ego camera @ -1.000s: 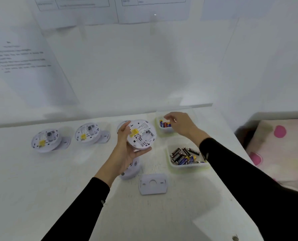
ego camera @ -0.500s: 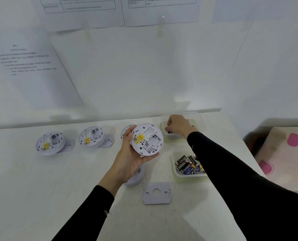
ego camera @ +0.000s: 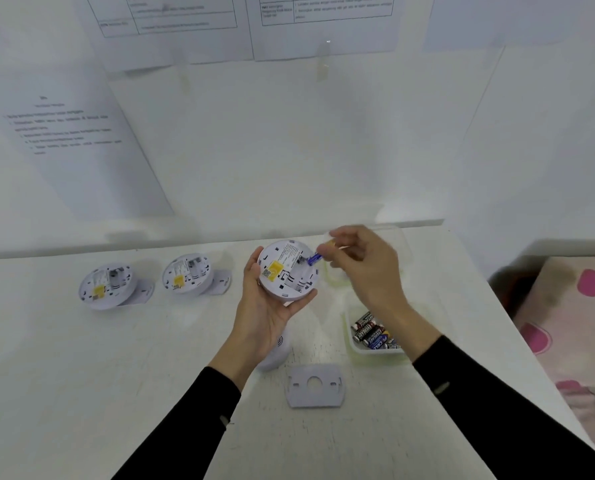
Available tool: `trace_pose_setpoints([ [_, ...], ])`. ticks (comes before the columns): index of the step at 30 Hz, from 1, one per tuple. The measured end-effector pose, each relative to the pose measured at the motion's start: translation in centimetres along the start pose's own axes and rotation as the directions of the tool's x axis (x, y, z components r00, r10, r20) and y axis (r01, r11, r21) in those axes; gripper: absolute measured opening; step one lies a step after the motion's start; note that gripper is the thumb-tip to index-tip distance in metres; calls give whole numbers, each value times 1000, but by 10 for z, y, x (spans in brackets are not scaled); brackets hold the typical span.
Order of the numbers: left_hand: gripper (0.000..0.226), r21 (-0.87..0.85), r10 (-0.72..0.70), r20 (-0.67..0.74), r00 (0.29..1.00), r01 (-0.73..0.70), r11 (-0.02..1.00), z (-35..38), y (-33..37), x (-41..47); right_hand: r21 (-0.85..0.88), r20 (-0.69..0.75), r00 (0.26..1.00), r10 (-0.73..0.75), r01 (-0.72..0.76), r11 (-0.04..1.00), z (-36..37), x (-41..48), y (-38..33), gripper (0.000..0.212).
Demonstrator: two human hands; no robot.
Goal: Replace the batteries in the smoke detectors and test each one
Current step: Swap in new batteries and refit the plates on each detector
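My left hand (ego camera: 266,303) holds a white round smoke detector (ego camera: 286,269) above the table, its back with a yellow label facing me. My right hand (ego camera: 362,265) pinches a blue battery (ego camera: 314,259) whose tip is at the detector's open battery bay. Two more detectors lie back-up on their mounting plates at the left, one (ego camera: 106,285) farther out and one (ego camera: 186,273) nearer the middle. Another detector (ego camera: 276,351) lies face-up under my left wrist, mostly hidden.
A loose white mounting plate (ego camera: 315,385) lies on the table in front. A clear tray (ego camera: 355,344) at the right holds several black batteries. A second small tray (ego camera: 337,275) sits behind my right hand. Papers hang on the wall. A pink-dotted cloth (ego camera: 573,327) lies beyond the table's right edge.
My right hand left the far small tray with a blue battery and brought it to the detector. My left hand kept the detector raised.
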State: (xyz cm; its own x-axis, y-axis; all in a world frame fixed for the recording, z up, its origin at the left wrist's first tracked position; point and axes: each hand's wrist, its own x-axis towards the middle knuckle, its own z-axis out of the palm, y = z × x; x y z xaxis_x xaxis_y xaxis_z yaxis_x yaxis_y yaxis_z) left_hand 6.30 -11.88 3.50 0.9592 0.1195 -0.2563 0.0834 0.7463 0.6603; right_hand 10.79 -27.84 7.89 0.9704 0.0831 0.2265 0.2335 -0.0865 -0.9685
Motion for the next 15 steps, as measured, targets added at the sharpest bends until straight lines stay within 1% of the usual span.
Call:
trace_pose_setpoints([
  [2, 38, 14, 18, 5, 1000, -18, 1000, 4, -4, -1, -69, 38, 996, -80, 82, 994, 6, -15, 3, 14],
  [3, 39, 14, 23, 14, 1000, -23, 1000, 6, -6, -2, -129, 54, 987, -153, 159, 979, 9, -20, 8, 11],
  [5, 39, 1, 18, 32, 999, -18, 1000, 9, -8, -4, -268, 90, 942, -324, 336, 903, 12, -25, 18, 8],
  [7, 41, 3, 9, 42, 999, -9, 1000, 8, -9, -5, -323, 114, 904, -413, 427, 845, 15, -30, 25, 9],
  [10, 44, 33, 20, 44, 999, -22, 999, 4, -9, -5, -324, 142, 865, -482, 501, 803, 20, -41, 31, 14],
  [12, 45, 46, 38, 32, 999, -40, 998, 1, -9, -5, -312, 154, 853, -499, 521, 794, 23, -47, 32, 16],
  [13, 44, 52, 48, 27, 998, -49, 997, 0, -9, -5, -295, 156, 859, -487, 511, 807, 24, -48, 32, 16],
  [15, 44, 51, 59, 25, 998, -60, 997, 0, -10, -5, -244, 147, 894, -423, 447, 861, 25, -47, 31, 14],
])
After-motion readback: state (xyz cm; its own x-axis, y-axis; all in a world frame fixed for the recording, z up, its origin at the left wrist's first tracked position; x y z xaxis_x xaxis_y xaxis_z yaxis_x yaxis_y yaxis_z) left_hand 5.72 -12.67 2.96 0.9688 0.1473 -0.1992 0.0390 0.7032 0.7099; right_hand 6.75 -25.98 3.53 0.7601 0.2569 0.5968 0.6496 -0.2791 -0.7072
